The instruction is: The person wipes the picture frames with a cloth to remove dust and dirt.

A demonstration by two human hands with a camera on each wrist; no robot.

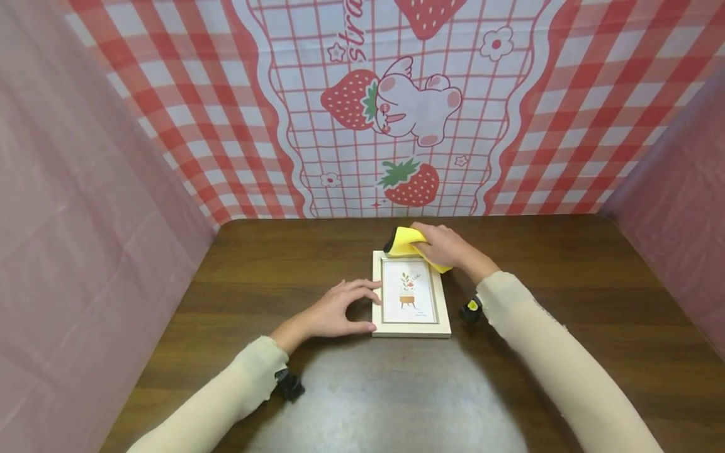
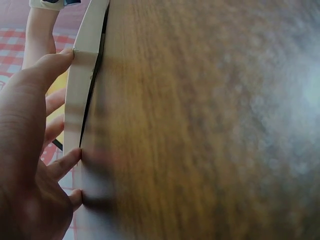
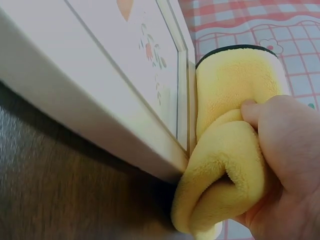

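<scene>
at the middle of the brown table (image 1: 566, 283) lies a white picture frame (image 1: 410, 294), flat, long axis running away from the body. against its left edge rests the left hand (image 1: 334, 311), fingers straight, only touching and steadying. at the far right corner works the right hand (image 1: 447, 246), curled around a folded yellow cloth (image 1: 404, 242) – pressed on the frame's top edge, seen close in the right wrist view (image 3: 230, 150). nearer to the cloth end: right hand. behind, only a strawberry backdrop (image 1: 396, 107) – nothing in the way.
</scene>
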